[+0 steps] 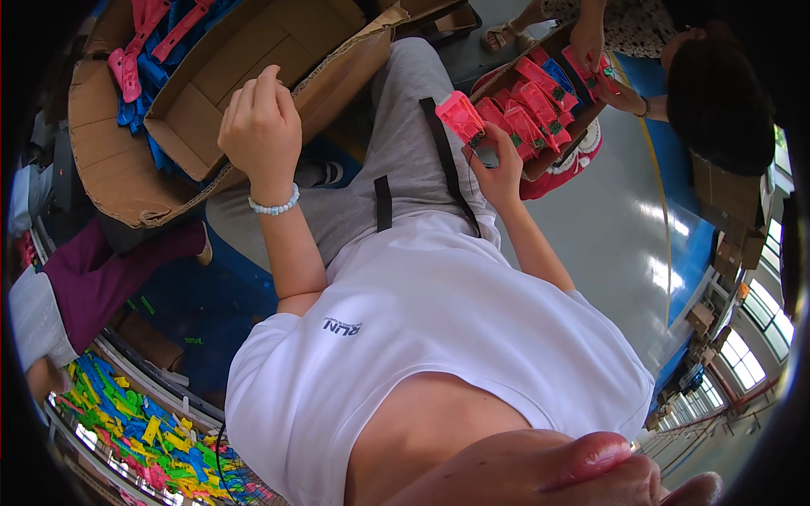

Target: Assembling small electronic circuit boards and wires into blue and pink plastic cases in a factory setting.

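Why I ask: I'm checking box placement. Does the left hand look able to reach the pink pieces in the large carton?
Probably yes: the left hand appears empty, and the pink pieces lie uncovered; only the inner box seems to stand between.

Head-worn fisheye, close in, facing down.

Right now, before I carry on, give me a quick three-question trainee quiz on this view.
1. Which hand holds a pink part up beside the box of similar parts?
2. True or false: a beaded bracelet circles the left wrist.
3. Fill in: the carton at upper left holds pink pieces and ____ ones.

Key: 1. the right hand; 2. true; 3. blue.
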Tool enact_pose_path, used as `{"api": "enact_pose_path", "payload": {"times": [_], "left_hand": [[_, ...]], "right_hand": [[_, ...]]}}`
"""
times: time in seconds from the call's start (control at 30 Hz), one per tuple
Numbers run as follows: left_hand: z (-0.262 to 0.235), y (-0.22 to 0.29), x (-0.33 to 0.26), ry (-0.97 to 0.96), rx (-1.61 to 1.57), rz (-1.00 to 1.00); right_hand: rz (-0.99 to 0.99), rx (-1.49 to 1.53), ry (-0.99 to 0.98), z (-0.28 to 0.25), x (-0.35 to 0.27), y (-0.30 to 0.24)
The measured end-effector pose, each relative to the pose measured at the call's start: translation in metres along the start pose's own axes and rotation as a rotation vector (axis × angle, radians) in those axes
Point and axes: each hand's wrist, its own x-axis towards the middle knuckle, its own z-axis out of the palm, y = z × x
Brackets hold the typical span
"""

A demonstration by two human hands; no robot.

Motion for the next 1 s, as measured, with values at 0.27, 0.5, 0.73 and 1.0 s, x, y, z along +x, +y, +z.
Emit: {"api": "enact_pose_path", "payload": {"times": [0.27, 0.5, 0.73, 1.0], "left_hand": [[0.001, 0.001, -0.003, -0.002, -0.006, 0.005], [0.004, -0.001, -0.007, 0.029, -0.014, 0.014], [0.004, 0.001, -0.005, 0.068, -0.011, 0.023], [0.008, -0.002, -0.007, 0.117, -0.022, 0.055]], "right_hand": [[-0.069, -0.002, -0.071, 0.011, 0.017, -0.001], [-0.274, -0.098, -0.057, -0.002, 0.044, 0.005], [-0.157, -0.331, 0.1, -0.065, 0.067, 0.026], [0.178, 0.073, 0.16, -0.073, 0.066, 0.032]]}}
